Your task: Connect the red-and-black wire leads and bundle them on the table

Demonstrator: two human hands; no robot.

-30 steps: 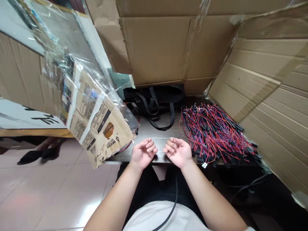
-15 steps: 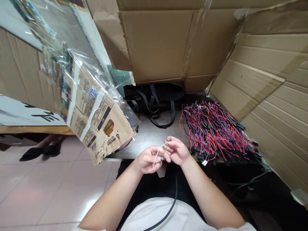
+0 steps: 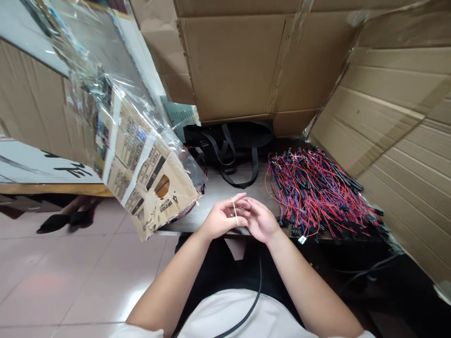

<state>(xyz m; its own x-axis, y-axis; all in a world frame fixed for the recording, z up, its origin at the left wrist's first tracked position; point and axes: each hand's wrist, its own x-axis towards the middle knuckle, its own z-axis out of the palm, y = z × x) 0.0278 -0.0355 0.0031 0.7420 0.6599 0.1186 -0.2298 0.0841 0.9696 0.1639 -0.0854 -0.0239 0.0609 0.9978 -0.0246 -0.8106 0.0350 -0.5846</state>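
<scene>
A thin pale rubber band (image 3: 235,210) is stretched around the spread fingers and thumb of my left hand (image 3: 221,218), above the front edge of the desk. Close against it is my right hand (image 3: 262,221), palm turned up and fingers reaching toward the left fingertips. Nothing shows in the right hand, though its fingertips are partly hidden where the hands meet. To the right lies a large heap of red, blue and black wire harnesses (image 3: 313,192), apart from both hands.
A black bag with grey straps (image 3: 229,141) lies at the back of the desk. On the left leans a torn cardboard box (image 3: 141,164) with clear plastic over it. Cardboard walls (image 3: 232,65) enclose the back and right. A black cable (image 3: 250,305) crosses my lap.
The rubber band, earlier held slack between both hands, is now drawn taut over my left fingers and thumb. My right hand has let it go and turned palm up.
</scene>
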